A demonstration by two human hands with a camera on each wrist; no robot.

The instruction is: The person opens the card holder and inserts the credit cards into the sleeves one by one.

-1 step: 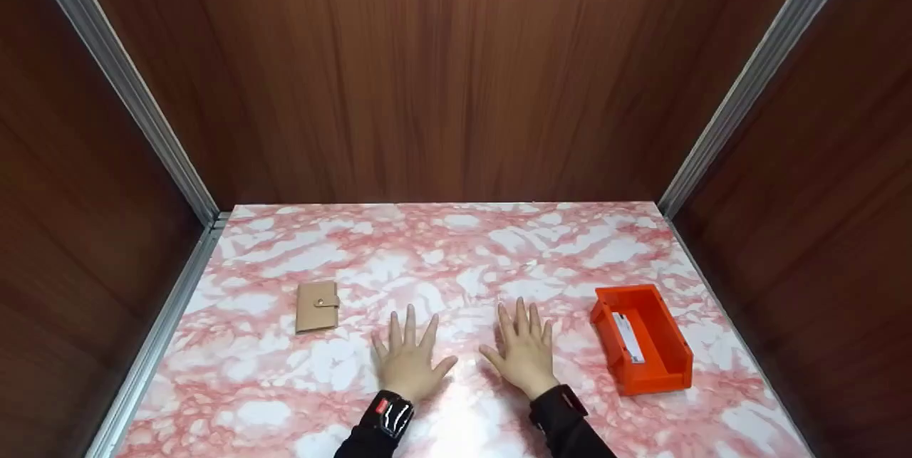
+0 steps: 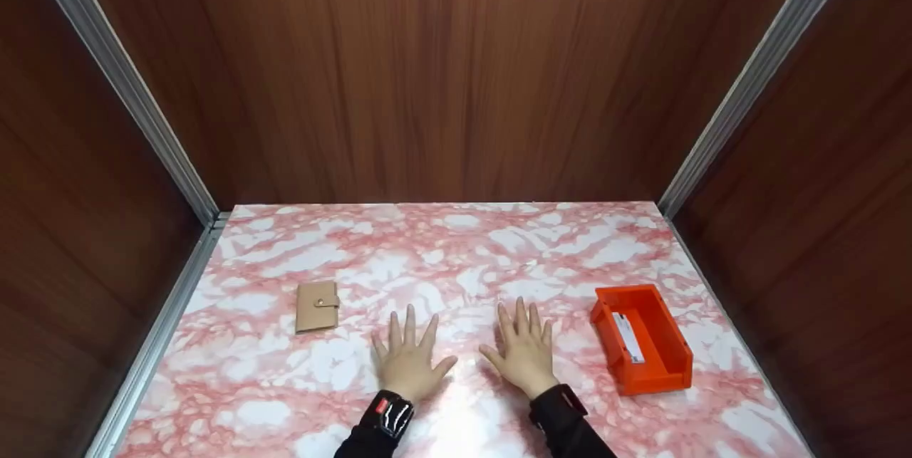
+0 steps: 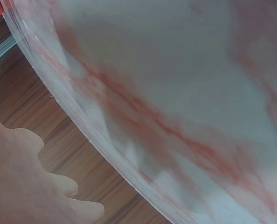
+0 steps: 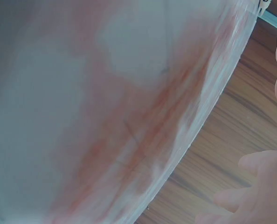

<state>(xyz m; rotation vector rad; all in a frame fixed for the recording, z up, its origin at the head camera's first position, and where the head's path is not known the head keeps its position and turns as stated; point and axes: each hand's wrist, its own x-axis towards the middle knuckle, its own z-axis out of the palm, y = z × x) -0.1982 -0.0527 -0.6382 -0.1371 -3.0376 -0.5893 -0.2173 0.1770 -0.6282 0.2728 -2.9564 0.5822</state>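
Palm down over the marbled table, my left hand (image 2: 410,367) has its fingers spread and holds nothing. My right hand (image 2: 526,357) lies likewise beside it, thumb toward the left one. A tan notebook or wallet with a snap strap (image 2: 313,307) lies on the table, left of my left hand and a little farther back. To the right of my right hand stands an orange bin (image 2: 679,330) with a white label on its left side. In the left wrist view the spread fingers (image 3: 64,183) show at the lower left; in the right wrist view, fingers (image 4: 255,161) show at right.
The pink and white marbled table (image 2: 442,237) fills the lower part of the head view. Brown wood-grain panels (image 2: 427,73) rise behind it and on both sides, with metal corner posts (image 2: 135,102) between them. Dark bands circle both wrists.
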